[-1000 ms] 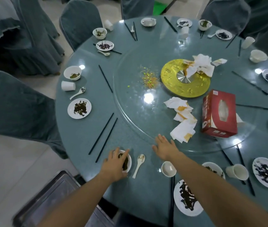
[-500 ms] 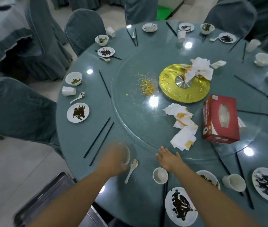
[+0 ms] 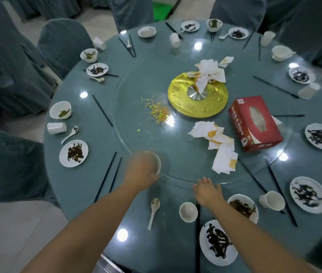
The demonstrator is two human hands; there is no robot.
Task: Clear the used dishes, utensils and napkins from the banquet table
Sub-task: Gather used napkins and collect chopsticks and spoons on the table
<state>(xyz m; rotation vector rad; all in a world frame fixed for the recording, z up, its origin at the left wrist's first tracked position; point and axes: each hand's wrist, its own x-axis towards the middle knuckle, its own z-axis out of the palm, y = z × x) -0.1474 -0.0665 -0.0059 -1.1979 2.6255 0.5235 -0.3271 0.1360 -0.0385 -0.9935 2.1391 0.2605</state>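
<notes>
Left hand (image 3: pixel 141 170), motion-blurred, curled around a small white ceramic bowl (image 3: pixel 156 163), gripping it at the near-left rim of the round clear glass turntable (image 3: pixel 136 107); whether the bowl is lifted or touching the surface cannot be told. Right hand (image 3: pixel 208 191) flat and spread, fingers loose and holding nothing, resting at the near edge of the turntable, palm down.

Nearer than the turntable, on the round table with a grey-green cloth under glass (image 3: pixel 89 194): a white ceramic soup spoon (image 3: pixel 153 212), a small empty white cup (image 3: pixel 188 211) just right of it, a white bowl with brown scraps (image 3: pixel 243 207) just beside the right forearm, a white plate smeared with dark leftovers (image 3: pixel 218 242) closest of all. Left of the turntable's near edge: a pair of black chopsticks (image 3: pixel 110 176), then a white plate with dark scraps (image 3: pixel 73 153). Right of the near edge: a white paper cup on its side (image 3: pixel 272 200) and another soiled white plate (image 3: pixel 309 194).

On the turntable: crumpled white napkins stained orange (image 3: pixel 218 144) toward the near right, a red cardboard tissue box (image 3: pixel 254 123) right of them, a gold round centre disc (image 3: pixel 197 95) at the middle with more crumpled stained napkins (image 3: pixel 209 72) on its far side, scattered orange and yellow-green food crumbs (image 3: pixel 157 112) left of the disc.

Around the far rim of the table, beyond the turntable: more white plates, bowls, cups and black chopsticks, and grey-green covered chairs (image 3: pixel 63 42) outside.
</notes>
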